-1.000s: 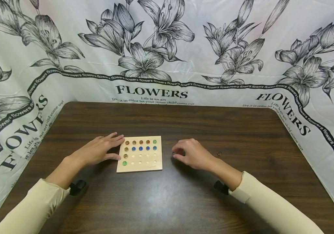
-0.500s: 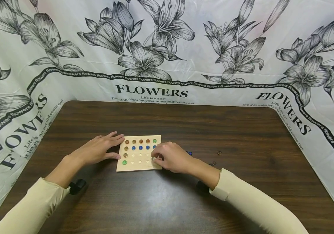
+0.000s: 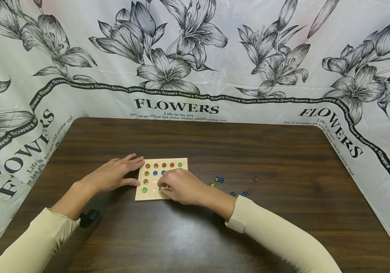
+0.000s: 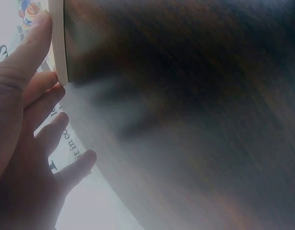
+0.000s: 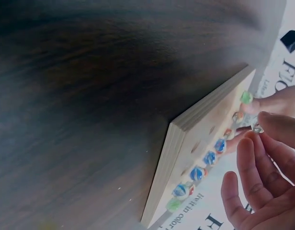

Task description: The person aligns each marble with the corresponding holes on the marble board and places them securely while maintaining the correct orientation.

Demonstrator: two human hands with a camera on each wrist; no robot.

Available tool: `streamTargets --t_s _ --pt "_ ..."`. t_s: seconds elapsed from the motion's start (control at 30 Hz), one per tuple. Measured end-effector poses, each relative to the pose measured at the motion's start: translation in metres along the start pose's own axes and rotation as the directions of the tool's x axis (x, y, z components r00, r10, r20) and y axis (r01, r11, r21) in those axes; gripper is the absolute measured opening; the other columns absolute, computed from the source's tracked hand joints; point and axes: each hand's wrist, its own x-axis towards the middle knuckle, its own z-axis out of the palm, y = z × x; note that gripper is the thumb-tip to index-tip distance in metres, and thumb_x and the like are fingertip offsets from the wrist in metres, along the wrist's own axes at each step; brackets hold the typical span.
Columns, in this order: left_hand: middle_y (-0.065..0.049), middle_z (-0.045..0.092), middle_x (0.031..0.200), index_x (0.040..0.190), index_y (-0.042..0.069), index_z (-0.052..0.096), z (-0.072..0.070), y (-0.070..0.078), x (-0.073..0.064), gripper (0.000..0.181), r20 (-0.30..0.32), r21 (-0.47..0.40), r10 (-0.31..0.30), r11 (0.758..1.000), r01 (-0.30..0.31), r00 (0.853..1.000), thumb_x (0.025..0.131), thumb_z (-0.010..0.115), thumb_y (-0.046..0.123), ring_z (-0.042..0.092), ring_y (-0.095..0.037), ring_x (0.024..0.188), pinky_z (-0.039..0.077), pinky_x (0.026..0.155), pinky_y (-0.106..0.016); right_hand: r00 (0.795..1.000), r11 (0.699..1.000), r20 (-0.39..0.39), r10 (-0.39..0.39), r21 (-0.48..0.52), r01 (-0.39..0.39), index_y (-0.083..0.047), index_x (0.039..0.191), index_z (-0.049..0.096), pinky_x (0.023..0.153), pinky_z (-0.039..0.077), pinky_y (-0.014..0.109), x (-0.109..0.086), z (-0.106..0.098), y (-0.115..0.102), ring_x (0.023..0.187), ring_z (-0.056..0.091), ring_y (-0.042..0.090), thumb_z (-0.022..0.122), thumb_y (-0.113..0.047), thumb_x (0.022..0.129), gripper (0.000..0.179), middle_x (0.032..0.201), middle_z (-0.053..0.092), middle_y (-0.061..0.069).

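Pale wooden board, lying flat, little round hollows in rows. Far row's got four brownish-orange marbles plus a green one at the right end. Two amber ones continue down the left side to another green marble at the near left. Blue marbles sit in the second row. Right hand pinches a clear-looking marble at the board, left hand touches its left edge. Loose marbles lie off to the right: blue, green, yellow, brown.

Room nearside of board; left hand blocks left, marbles right.
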Motion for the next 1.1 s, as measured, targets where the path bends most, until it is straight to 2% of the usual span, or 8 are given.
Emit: streamTargets --t_s 0.27,0.37,0.43,0.6,0.73,0.9,0.97,1.1 --pt "-0.016 0.043 0.153 0.147 0.002 0.047 0.000 -0.001 0.000 0.073 -0.008 0.011 0.010 1.000 -0.009 1.000 0.091 0.069 0.044 0.030 -0.045 0.143 0.033 0.102 -0.070 1.000 0.998 0.003 0.005 -0.066 -0.005 -0.015 0.101 0.077 0.081 0.051 0.023 0.013 0.006 -0.002 0.086 0.065 0.003 0.071 -0.017 0.093 0.010 0.095 0.073 -0.007" --pt "-0.016 0.043 0.153 0.147 0.002 0.047 0.001 -0.002 0.000 0.074 -0.004 0.008 0.006 1.000 -0.006 1.000 0.091 0.069 0.044 0.030 -0.045 0.143 0.033 0.102 -0.070 1.000 0.997 0.003 0.005 -0.074 -0.005 -0.015 0.100 0.078 0.089 0.052 0.028 0.017 0.009 -0.003 0.087 0.066 0.003 0.071 -0.016 0.092 0.010 0.095 0.073 -0.007" --pt "-0.016 0.043 0.153 0.147 0.002 0.047 0.002 -0.002 0.001 0.074 -0.002 0.007 0.005 1.000 -0.005 1.000 0.091 0.069 0.044 0.030 -0.046 0.143 0.033 0.102 -0.070 1.000 0.997 -0.001 0.000 -0.072 0.000 -0.015 0.099 0.078 0.089 0.052 0.028 0.020 0.011 -0.003 0.087 0.067 0.003 0.071 -0.014 0.092 0.010 0.095 0.074 -0.007" --pt "-0.017 0.043 0.152 0.147 0.002 0.047 0.003 -0.002 0.002 0.074 -0.007 0.002 0.007 1.000 -0.007 1.000 0.090 0.071 0.042 0.031 -0.045 0.143 0.034 0.102 -0.069 1.000 0.998 -0.003 -0.004 -0.070 0.004 -0.014 0.098 0.079 0.078 0.052 0.019 0.023 0.014 -0.004 0.088 0.068 0.003 0.070 -0.010 0.090 0.012 0.095 0.074 -0.006" --pt "-0.018 0.044 0.152 0.147 0.001 0.047 0.003 -0.001 0.001 0.074 -0.017 0.000 0.014 1.000 -0.014 1.000 0.090 0.071 0.043 0.032 -0.046 0.142 0.035 0.101 -0.068 1.000 0.998 -0.002 -0.005 -0.068 0.005 -0.014 0.096 0.078 0.076 0.052 0.018 0.026 0.017 -0.004 0.086 0.067 0.003 0.070 -0.010 0.090 0.011 0.095 0.074 -0.006" --pt "-0.017 0.043 0.153 0.147 0.001 0.046 0.003 -0.001 0.001 0.074 -0.006 -0.008 0.010 1.000 -0.010 1.000 0.091 0.069 0.043 0.030 -0.046 0.143 0.033 0.103 -0.069 1.000 0.997 0.008 -0.014 -0.073 0.014 -0.014 0.088 0.076 0.066 0.046 0.016 0.029 0.022 -0.004 0.070 0.056 0.001 0.068 -0.006 0.089 0.012 0.083 0.069 -0.008" --pt "-0.017 0.042 0.153 0.148 0.002 0.046 0.003 -0.002 0.001 0.074 -0.003 -0.009 0.008 1.000 -0.008 1.000 0.091 0.069 0.043 0.030 -0.045 0.143 0.033 0.103 -0.069 1.000 0.997 0.009 -0.011 -0.078 0.011 -0.014 0.087 0.076 0.065 0.045 0.017 0.029 0.023 -0.003 0.067 0.053 0.002 0.067 -0.006 0.088 0.012 0.081 0.068 -0.008" --pt "-0.017 0.043 0.153 0.147 0.001 0.047 0.004 -0.004 0.000 0.073 -0.010 -0.008 0.015 1.000 -0.015 1.000 0.091 0.069 0.043 0.031 -0.045 0.143 0.033 0.102 -0.069 1.000 0.997 0.008 -0.008 -0.074 0.009 -0.014 0.090 0.077 0.068 0.048 0.018 0.030 0.024 -0.002 0.070 0.057 0.002 0.069 -0.007 0.088 0.011 0.085 0.070 -0.007"
